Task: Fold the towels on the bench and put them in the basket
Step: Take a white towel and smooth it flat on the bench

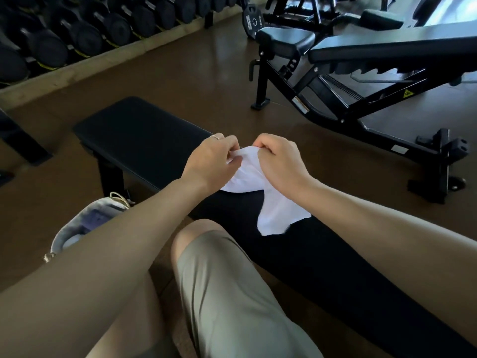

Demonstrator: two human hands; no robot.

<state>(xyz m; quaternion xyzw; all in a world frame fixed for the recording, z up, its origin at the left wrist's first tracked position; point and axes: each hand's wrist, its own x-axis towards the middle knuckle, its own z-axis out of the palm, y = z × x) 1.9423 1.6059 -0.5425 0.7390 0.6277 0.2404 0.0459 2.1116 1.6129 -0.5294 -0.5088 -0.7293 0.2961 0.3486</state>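
From the head view, a person sits by a long black bench (144, 140) in a gym. Both hands are up over the bench. The left hand (210, 161) pinches the top edge of a white towel (276, 208) with its fingers and thumb curled on the cloth. The right hand (280, 157) pinches the same top edge just beside it. The two hands are close together, almost touching. The towel hangs down from the hands, and its lower part lies on the bench. It looks bunched and not flat yet.

The basket (77, 228) sits on the floor by the person's left side, next to the bench leg. It is pale cloth with rope handles. Something pale and something purple lie inside, but the left arm hides much of it, so I cannot tell what they are.

I think the person is finding the corners to start a fold. To do this well, each hand should slide along the edge to its own corner, so the towel opens wide. Then lay it flat on the bench and smooth it. Match corner to corner so the edges line up. Keep the cloth off the floor.

Behind, there is another bench (387, 50) that tilts up, and a row of dumbbells (77, 29).
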